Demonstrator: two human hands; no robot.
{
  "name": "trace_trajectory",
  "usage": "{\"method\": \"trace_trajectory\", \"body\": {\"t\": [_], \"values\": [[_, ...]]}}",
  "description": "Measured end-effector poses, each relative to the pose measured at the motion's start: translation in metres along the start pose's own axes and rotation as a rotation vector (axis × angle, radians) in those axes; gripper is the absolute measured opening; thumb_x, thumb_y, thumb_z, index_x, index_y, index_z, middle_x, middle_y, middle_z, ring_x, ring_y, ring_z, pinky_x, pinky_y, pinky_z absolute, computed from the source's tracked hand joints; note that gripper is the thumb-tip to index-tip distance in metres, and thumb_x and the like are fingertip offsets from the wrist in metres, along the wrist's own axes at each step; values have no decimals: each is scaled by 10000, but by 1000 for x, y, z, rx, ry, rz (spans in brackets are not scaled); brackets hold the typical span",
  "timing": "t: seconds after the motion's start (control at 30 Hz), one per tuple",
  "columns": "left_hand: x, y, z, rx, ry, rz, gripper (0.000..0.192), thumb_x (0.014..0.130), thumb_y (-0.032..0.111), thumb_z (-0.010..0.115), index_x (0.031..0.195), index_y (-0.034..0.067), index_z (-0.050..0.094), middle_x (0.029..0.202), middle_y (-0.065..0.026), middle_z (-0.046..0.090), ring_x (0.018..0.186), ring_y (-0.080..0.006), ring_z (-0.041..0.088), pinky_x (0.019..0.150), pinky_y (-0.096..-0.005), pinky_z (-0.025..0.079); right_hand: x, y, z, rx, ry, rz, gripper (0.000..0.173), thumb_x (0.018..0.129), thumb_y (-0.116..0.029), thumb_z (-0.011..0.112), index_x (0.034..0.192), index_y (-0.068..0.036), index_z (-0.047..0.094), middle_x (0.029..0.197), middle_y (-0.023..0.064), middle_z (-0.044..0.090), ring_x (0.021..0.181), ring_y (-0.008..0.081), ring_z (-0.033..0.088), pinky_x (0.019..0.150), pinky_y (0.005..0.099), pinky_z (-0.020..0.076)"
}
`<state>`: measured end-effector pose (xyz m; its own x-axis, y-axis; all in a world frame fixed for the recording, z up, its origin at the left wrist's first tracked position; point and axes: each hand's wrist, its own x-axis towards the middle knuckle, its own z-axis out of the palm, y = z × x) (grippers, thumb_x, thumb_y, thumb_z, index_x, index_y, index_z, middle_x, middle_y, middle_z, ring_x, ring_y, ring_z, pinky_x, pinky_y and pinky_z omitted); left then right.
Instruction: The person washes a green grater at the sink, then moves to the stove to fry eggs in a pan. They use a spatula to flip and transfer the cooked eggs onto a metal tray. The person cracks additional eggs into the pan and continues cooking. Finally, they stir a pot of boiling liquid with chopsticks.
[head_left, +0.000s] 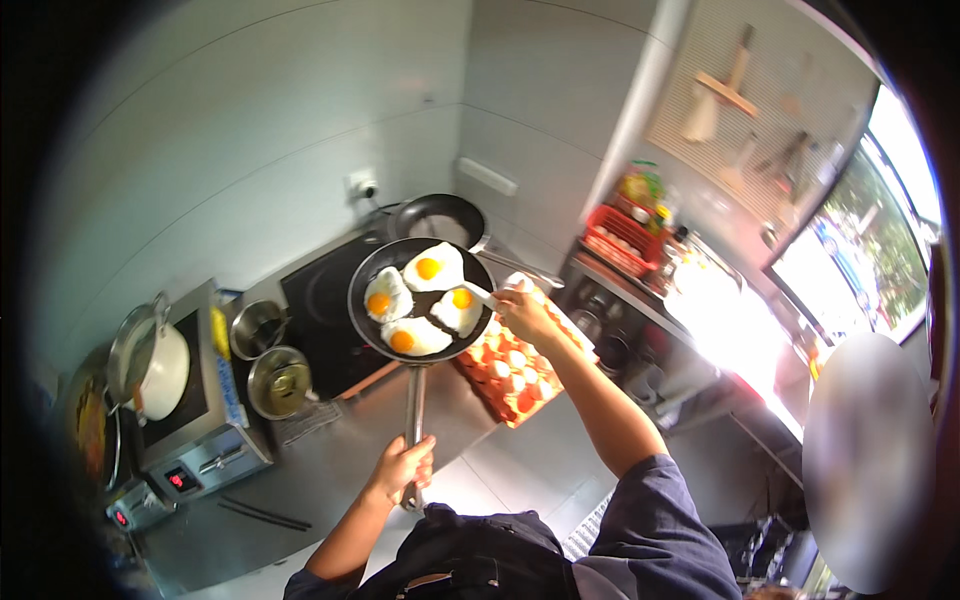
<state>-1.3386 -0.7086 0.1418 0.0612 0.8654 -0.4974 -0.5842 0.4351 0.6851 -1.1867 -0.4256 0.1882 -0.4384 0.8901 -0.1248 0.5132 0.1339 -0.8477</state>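
My left hand (405, 466) is closed around the metal handle of a black frying pan (420, 358), which is lifted over the front edge of a black glass cooktop (319, 300). Several fried eggs (433, 268) with orange yolks lie apart in the pan. In my right hand (520, 309) is a light-coloured utensil (480, 291); its tip is inside the pan's right side, by the egg (459, 310) there. Below my right forearm sits an orange egg tray (514, 409) with several eggs (516, 360).
A second frying pan (439, 217) stands behind. Left are metal bowls (279, 381), a white pot (165, 371) on a cooker with a red display, and dark chopsticks (264, 514) on the steel counter. A red basket (619, 240) of eggs stands right, near a bright window (862, 240).
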Motion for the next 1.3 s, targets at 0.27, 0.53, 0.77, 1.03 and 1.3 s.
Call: {"method": "trace_trajectory", "body": {"t": [0.27, 0.53, 0.77, 1.03, 1.3], "values": [[5, -85, 108, 50, -141, -110, 214, 988, 178, 530, 806, 130, 430, 550, 50, 329, 392, -53, 314, 370, -242, 325, -124, 88, -149, 2, 29, 76, 318, 924, -182, 551, 1186, -22, 636, 920, 101, 642, 847, 193, 588, 771, 308, 465], [41, -154, 220, 115, -261, -244, 182, 992, 179, 519, 839, 128, 435, 573, 57, 339, 409, -43, 311, 381, -226, 327, -218, 176, -289, -38, 105, 204, 325, 886, -146, 521, 1155, -27, 658, 962, 148, 688, 874, 215, 637, 823, 320, 484], [100, -179, 293, 183, -341, -328, 214, 1005, 179, 486, 811, 118, 422, 550, 56, 314, 394, -50, 299, 363, -220, 316, -237, 254, -390, 98, 219, 316, 318, 930, -176, 524, 1189, -28, 636, 860, 44, 640, 761, 107, 566, 721, 268, 479], [190, -172, 334, 198, -415, -361, 238, 1002, 172, 502, 794, 123, 397, 557, 48, 334, 392, -46, 325, 367, -235, 337, -186, 332, -507, 84, 401, 373, 369, 927, -263, 558, 1223, -50, 612, 808, -2, 568, 707, 82, 503, 612, 237, 417], [226, -156, 366, 196, -331, -275, 196, 999, 125, 486, 818, 112, 410, 546, 49, 327, 401, -48, 321, 372, -223, 304, -88, 476, -604, -15, 480, 311, 413, 865, -310, 678, 1134, 2, 661, 941, 161, 698, 812, 193, 638, 757, 338, 510]]}}
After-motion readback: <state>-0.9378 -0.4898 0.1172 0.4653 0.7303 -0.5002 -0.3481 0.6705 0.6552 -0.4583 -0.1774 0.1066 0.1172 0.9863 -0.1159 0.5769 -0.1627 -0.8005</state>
